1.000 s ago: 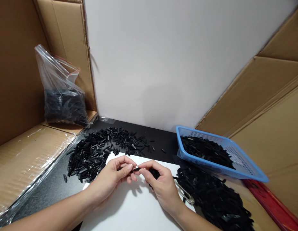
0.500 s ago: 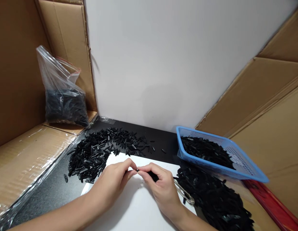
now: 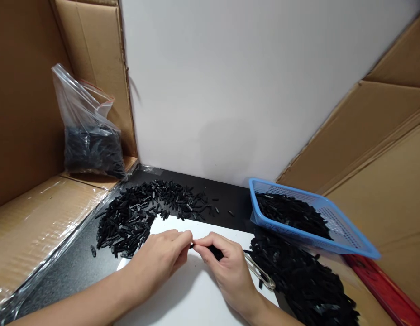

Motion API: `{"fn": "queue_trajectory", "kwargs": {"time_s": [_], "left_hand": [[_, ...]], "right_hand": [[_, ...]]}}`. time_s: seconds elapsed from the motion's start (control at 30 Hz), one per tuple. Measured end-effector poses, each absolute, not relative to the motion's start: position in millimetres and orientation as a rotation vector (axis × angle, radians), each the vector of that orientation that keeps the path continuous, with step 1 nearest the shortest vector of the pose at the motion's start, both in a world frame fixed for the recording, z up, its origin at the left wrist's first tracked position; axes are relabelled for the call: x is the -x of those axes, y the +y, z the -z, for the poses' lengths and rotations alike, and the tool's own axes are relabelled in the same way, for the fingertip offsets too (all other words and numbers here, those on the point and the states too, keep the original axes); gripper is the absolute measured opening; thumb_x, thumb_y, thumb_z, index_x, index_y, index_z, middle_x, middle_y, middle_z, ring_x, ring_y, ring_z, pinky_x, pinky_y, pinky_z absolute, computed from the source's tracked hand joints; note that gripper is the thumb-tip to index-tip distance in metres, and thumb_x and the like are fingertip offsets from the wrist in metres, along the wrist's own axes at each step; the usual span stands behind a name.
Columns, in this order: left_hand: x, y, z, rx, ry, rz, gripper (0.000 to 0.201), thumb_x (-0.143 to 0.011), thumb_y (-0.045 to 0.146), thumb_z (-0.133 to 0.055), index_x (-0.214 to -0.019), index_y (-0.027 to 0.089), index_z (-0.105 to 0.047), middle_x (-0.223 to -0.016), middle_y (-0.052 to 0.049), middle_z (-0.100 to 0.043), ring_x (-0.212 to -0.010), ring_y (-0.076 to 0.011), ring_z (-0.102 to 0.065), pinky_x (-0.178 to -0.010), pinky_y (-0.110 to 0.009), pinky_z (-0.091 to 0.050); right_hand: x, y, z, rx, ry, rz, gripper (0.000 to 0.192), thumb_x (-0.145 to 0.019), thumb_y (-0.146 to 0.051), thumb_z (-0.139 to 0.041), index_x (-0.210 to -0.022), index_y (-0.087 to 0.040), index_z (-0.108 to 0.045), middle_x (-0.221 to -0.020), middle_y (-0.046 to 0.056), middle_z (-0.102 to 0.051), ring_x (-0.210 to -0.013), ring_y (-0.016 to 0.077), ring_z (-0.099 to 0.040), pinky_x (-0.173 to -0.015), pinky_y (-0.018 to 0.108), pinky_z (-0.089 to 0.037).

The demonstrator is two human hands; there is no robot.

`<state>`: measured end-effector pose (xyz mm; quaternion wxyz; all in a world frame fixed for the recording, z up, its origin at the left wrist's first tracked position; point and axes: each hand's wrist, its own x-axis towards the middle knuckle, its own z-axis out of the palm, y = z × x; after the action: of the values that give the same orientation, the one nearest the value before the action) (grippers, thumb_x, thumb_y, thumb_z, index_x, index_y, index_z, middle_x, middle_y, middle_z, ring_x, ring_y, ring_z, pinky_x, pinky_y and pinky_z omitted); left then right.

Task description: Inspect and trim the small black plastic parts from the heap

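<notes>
1. Black plastic: a small part [image 3: 192,245] sits pinched between the fingertips of both hands, just above the far edge of the white sheet [image 3: 193,294] lying at the near edge of the bench [image 3: 70,267].
2. The left hand [image 3: 160,260] curls over the sheet, thumb and forefinger pressed together on the part's left end; the other fingers are folded under it.
3. The right hand [image 3: 226,269] meets it from the right, thumb and forefinger pinching the part's right end. More black shows inside the curled fingers, but whether that is further parts I cannot tell.
4. The two hands' fingertips touch at the part.
5. A metal clip [image 3: 260,274] lies on the sheet's right edge, just beside the right hand.
6. A loose pile [image 3: 135,217] of the same black parts spreads over the bench's far left, reaching the sheet's far left corner.
7. A second pile [image 3: 305,285] covers the bench's right side, near the right wrist.
8. A blue basket [image 3: 352,240] holding more parts stands at the far right, its near rim over the second pile.
9. A clear bag [image 3: 88,136] of black parts leans on the cardboard [image 3: 33,217] flanking the bench's left edge.
10. A white wall [image 3: 230,90] backs the far edge.
</notes>
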<state>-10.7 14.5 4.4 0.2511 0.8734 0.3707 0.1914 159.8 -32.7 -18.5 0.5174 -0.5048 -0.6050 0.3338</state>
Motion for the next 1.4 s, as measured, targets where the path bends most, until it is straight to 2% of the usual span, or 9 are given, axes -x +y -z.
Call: {"fn": "queue_trajectory", "kwargs": {"time_s": [0.17, 0.27, 0.4, 0.5, 0.63, 0.8, 0.97, 1.2, 1.4], "left_hand": [[11, 25, -8, -1.998, 1.070, -0.605, 0.012, -0.085, 0.021, -0.045, -0.074, 0.021, -0.050, -0.062, 0.005, -0.046, -0.058, -0.0123, -0.039, -0.056, -0.023, -0.027], [10, 28, -8, -1.817, 1.065, -0.706, 0.020, -0.087, 0.031, -0.045, -0.071, 0.021, -0.047, -0.064, 0.004, -0.046, -0.062, -0.0137, -0.040, -0.058, -0.024, -0.030], [9, 28, -6, -1.673, 1.087, -0.718, 0.035, -0.089, 0.046, -0.043, -0.064, 0.022, -0.040, -0.060, 0.006, -0.035, -0.058, -0.0129, -0.032, -0.055, -0.024, -0.026], [9, 26, -7, -1.623, 1.044, -0.687, 0.035, -0.087, 0.050, -0.048, -0.068, 0.021, -0.047, -0.061, 0.006, -0.038, -0.058, -0.0122, -0.032, -0.054, -0.023, -0.025], [9, 24, -10, -1.525, 1.008, -0.639, 0.029, -0.086, 0.048, -0.053, -0.095, 0.021, -0.059, -0.056, 0.009, -0.036, -0.051, -0.0108, -0.028, -0.050, -0.023, -0.022], [8, 22, -11, -1.473, 0.859, -0.545, 0.047, -0.085, 0.064, -0.045, -0.080, 0.019, -0.060, -0.052, 0.010, -0.028, -0.048, -0.0103, -0.023, -0.047, -0.024, -0.019], [8, 19, -12, -1.532, 0.806, -0.486, 0.035, -0.084, 0.053, -0.055, -0.074, 0.019, -0.057, -0.057, 0.008, -0.037, -0.052, -0.0104, -0.029, -0.052, -0.024, -0.024], [7, 18, -13, -1.717, 0.905, -0.570, 0.022, -0.084, 0.035, -0.058, -0.069, 0.019, -0.053, -0.065, 0.005, -0.051, -0.066, -0.0138, -0.042, -0.062, -0.025, -0.029], [6, 17, -12, -1.770, 0.931, -0.592, 0.029, -0.085, 0.040, -0.056, -0.065, 0.019, -0.051, -0.061, 0.005, -0.046, -0.061, -0.0130, -0.039, -0.058, -0.025, -0.027]], "right_hand": [[-160, -35, 16, 1.157, -1.358, -0.887, 0.017, -0.081, -0.035, -0.068, -0.077, -0.021, -0.075, -0.064, 0.003, -0.067, -0.056, 0.0185, -0.056, -0.055, 0.030, -0.044], [-160, -34, 17, 1.166, -1.275, -0.955, 0.019, -0.078, -0.038, -0.069, -0.075, -0.021, -0.077, -0.057, 0.001, -0.060, -0.051, 0.0162, -0.050, -0.051, 0.029, -0.041], [-162, -32, 19, 1.173, -1.178, -1.053, 0.021, -0.075, -0.041, -0.072, -0.076, -0.021, -0.077, -0.051, -0.002, -0.053, -0.047, 0.0127, -0.041, -0.046, 0.026, -0.035], [-163, -31, 21, 1.176, -1.128, -1.108, 0.024, -0.074, -0.043, -0.072, -0.077, -0.020, -0.077, -0.049, -0.004, -0.049, -0.044, 0.0104, -0.035, -0.042, 0.025, -0.029], [-163, -30, 21, 1.188, -1.112, -1.098, 0.025, -0.074, -0.044, -0.072, -0.078, -0.020, -0.077, -0.050, -0.003, -0.048, -0.044, 0.0104, -0.034, -0.041, 0.024, -0.029], [-162, -29, 17, 1.203, -1.131, -1.066, 0.025, -0.075, -0.045, -0.071, -0.077, -0.022, -0.078, -0.050, -0.003, -0.050, -0.045, 0.0115, -0.038, -0.043, 0.025, -0.033], [-161, -29, 16, 1.224, -1.128, -1.064, 0.026, -0.072, -0.046, -0.073, -0.079, -0.021, -0.077, -0.051, -0.002, -0.051, -0.046, 0.0125, -0.040, -0.043, 0.025, -0.033], [-161, -27, 20, 1.206, -1.067, -1.236, 0.035, -0.072, -0.050, -0.073, -0.085, -0.017, -0.074, -0.048, -0.005, -0.047, -0.041, 0.0077, -0.034, -0.038, 0.020, -0.025], [-160, -28, 21, 1.184, -1.003, -1.293, 0.031, -0.074, -0.047, -0.073, -0.081, -0.017, -0.071, -0.047, -0.006, -0.047, -0.038, 0.0058, -0.031, -0.036, 0.018, -0.022]]}}
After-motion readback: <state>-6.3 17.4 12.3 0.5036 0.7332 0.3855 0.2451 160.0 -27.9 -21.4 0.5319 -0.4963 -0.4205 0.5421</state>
